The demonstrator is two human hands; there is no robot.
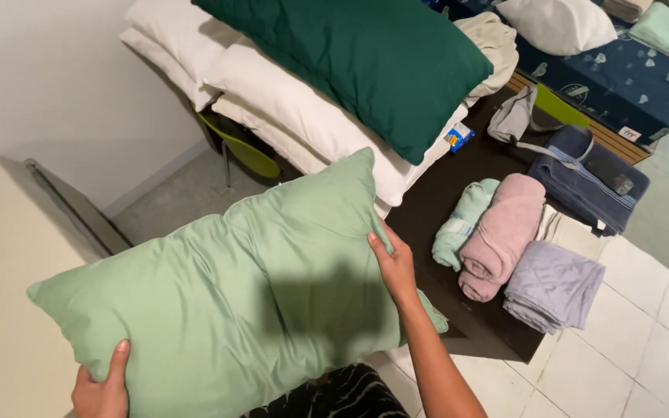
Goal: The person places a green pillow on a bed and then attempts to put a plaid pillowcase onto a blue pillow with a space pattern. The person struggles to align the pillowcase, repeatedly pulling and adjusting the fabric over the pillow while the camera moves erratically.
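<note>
I hold a large light green pillow [226, 294] flat in front of me, above the floor. My left hand [102, 391] grips its near lower-left edge, thumb on top. My right hand [395, 267] clasps the pillow's right edge near the dark table. The pillow hides most of my lap.
A dark green pillow [365, 62] lies on several stacked white pillows [303, 116] at the far end of a dark table [443, 193]. Rolled and folded cloths, mint [462, 224], pink [501, 232], lilac [551, 286] and navy [586, 186], sit on it. A green chair [245, 151] stands by the wall.
</note>
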